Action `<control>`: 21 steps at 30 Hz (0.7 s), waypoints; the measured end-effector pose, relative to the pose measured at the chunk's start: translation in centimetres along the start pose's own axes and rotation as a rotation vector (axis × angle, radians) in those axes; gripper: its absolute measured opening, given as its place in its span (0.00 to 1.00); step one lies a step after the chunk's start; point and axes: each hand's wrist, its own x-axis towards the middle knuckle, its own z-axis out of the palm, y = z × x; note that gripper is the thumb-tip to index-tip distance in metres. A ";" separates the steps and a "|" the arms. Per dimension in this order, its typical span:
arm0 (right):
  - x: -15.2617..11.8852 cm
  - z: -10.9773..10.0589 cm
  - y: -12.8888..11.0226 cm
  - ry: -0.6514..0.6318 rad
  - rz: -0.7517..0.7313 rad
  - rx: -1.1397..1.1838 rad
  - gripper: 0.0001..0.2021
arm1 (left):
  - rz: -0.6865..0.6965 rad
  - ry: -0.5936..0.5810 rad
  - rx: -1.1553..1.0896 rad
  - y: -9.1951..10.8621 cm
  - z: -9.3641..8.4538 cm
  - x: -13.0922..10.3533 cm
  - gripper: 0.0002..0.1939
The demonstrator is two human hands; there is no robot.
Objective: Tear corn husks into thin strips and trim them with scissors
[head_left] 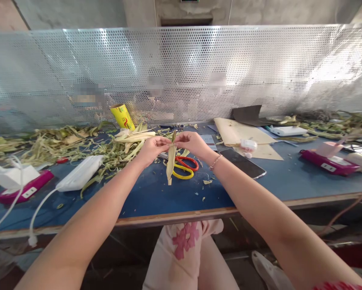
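Note:
Near the middle of the blue table, a pale green dried husk strip [171,163] hangs down between my two hands. My left hand [153,150] pinches its upper part from the left. From the right, my right hand [192,143] pinches the same strip near its top, fingers closed. Just behind and right of the strip lie scissors with red and yellow handles [183,174]. A heap of husk pieces [129,141] spreads to the left of my hands. Small scraps [207,182] lie right of the scissors.
A yellow tube [122,117] stands behind the heap. Right are a black phone [243,162], brown paper [241,133], a small white case [249,145] and a magenta power strip [328,162]. Left are a white power bank [79,173] and another magenta strip [42,183]. A perforated metal screen [181,60] rises behind.

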 end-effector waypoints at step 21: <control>0.0 1.4 1.3 0.098 -0.105 -0.215 0.03 | 0.015 0.046 0.163 -0.6 0.4 0.1 0.15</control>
